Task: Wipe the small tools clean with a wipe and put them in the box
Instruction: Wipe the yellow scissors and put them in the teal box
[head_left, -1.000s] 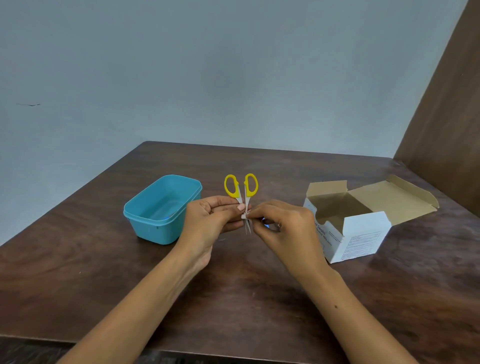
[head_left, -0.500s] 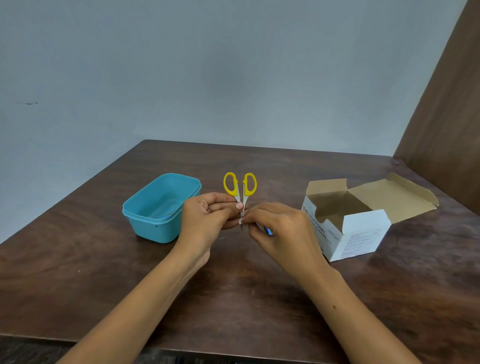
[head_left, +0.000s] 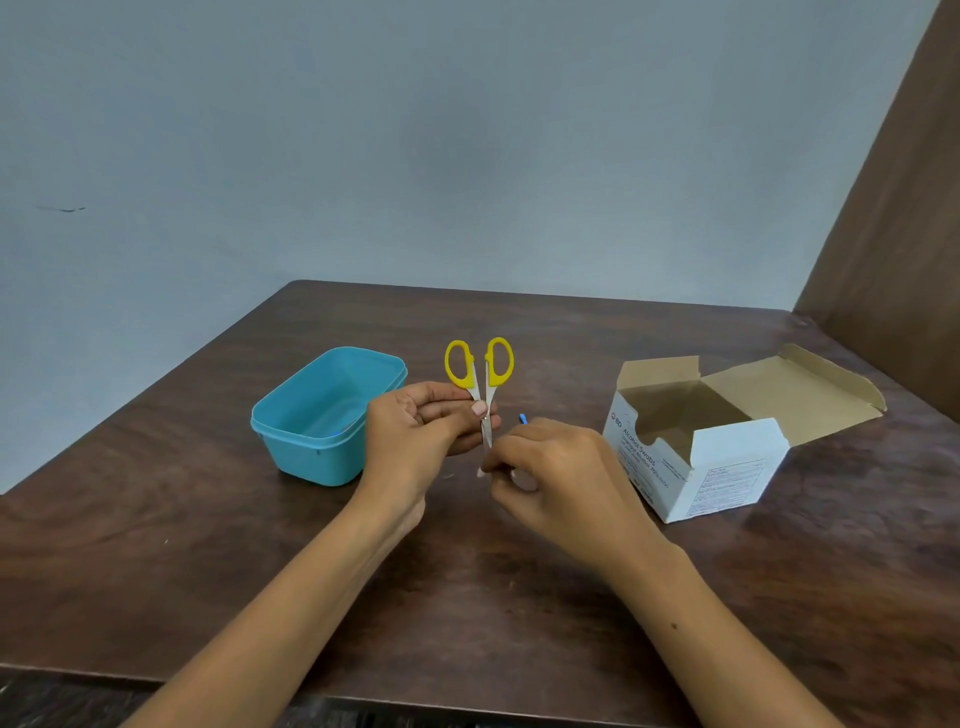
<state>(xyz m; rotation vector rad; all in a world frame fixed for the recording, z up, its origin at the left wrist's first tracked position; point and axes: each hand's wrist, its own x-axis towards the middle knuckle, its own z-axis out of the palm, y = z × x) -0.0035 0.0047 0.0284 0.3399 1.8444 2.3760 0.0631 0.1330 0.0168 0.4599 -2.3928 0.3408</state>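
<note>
Small scissors (head_left: 480, 369) with yellow handles stand upright, handles up, pinched at the pivot by my left hand (head_left: 421, 431). Their metal blades point down toward my right hand (head_left: 550, 473). My right hand pinches a small white wipe (head_left: 482, 472) just below the blade tips; most of the wipe is hidden by the fingers. A turquoise plastic box (head_left: 324, 415) stands open on the table left of my left hand. Something small and blue lies inside it.
An open white cardboard carton of alcohol swabs (head_left: 722, 457) stands to the right, flaps spread. A small blue item (head_left: 522, 418) shows behind my right hand. A brown panel rises at the far right; the dark wooden table (head_left: 156, 545) ends near me.
My right hand has slid the wipe down along the blades and off near the tips. The left hand holds the scissors in about the same place.
</note>
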